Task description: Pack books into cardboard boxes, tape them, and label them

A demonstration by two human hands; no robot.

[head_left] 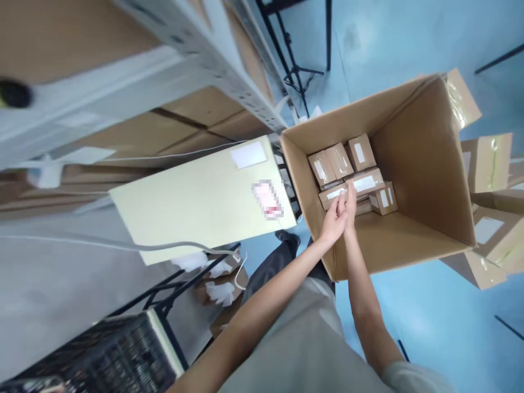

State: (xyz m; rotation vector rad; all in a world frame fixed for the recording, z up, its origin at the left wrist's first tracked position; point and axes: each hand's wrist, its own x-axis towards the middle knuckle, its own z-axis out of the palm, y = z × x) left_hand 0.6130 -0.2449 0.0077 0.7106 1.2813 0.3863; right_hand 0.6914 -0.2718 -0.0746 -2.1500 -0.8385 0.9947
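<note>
My left hand (333, 222) and my right hand (351, 208) meet palm to palm above the opening of a large cardboard carton (421, 153). The fingers of both are stretched out, and I see nothing held between them. Below lie several small brown boxes (360, 153) with white labels, grouped at the carton's left and middle. One labelled box (365, 183) is close beyond my fingertips, and another small box (383, 198) sits to the right of them. My hands hide part of the boxes underneath.
A pale yellow board (196, 202) with a white paper and a blurred-out patch lies left of the carton. Metal shelving (123, 82) with cardboard boxes rises at upper left. More taped boxes (491, 229) are stacked at right. A dark crate (123, 355) sits lower left; a cable crosses the board.
</note>
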